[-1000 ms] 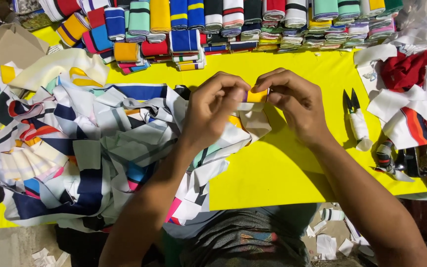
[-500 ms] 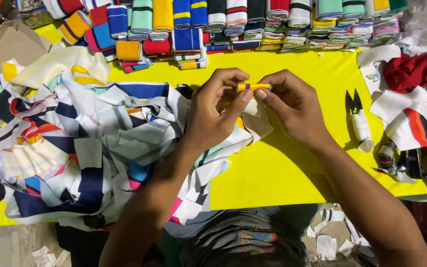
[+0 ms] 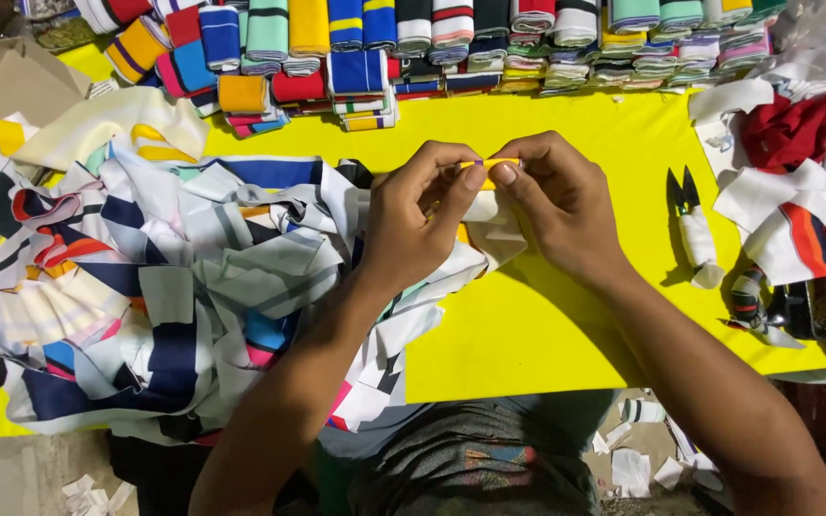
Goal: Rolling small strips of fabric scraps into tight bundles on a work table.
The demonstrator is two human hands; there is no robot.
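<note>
Both hands meet above the yellow cloth-covered table (image 3: 547, 325). The left hand (image 3: 413, 215) and right hand (image 3: 561, 205) each pinch, thumb against forefinger, one end of a narrow yellow-and-white knit fabric strip (image 3: 489, 164), stretched between them. Below the pinch, white fabric hangs. Left of it lies a heap of striped fabric pieces (image 3: 155, 287); right, well apart, white-wrapped thread snips (image 3: 692, 225).
</note>
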